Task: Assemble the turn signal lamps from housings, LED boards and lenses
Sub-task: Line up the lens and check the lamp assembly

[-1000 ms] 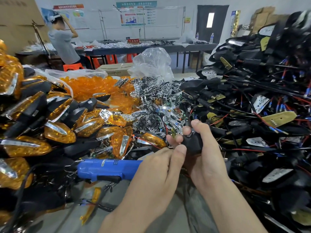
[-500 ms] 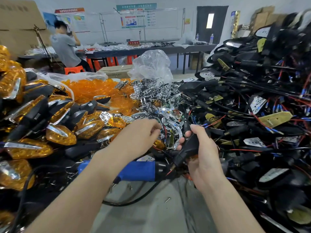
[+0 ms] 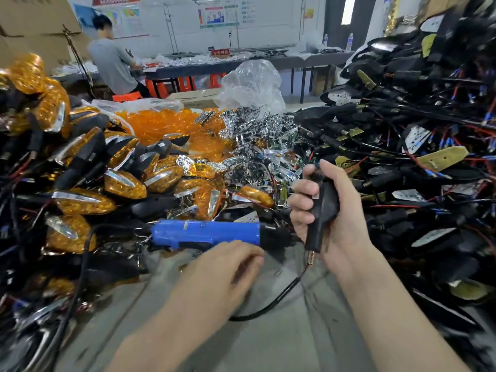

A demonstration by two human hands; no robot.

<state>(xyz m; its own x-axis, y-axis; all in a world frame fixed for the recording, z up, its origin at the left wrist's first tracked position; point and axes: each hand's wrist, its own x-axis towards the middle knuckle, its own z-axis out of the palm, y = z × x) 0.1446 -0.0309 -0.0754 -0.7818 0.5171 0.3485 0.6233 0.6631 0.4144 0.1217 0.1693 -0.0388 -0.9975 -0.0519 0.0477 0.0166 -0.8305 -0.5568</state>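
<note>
Head: right hand [image 3: 346, 224] grips housing [image 3: 323, 208] at heap [image 3: 418, 162] edge.

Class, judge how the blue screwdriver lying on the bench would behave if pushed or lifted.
The blue screwdriver lies on its side, body rounded, so it may roll. It looks rigid and probably hefty. The black cable at its rear would likely drag.
</note>
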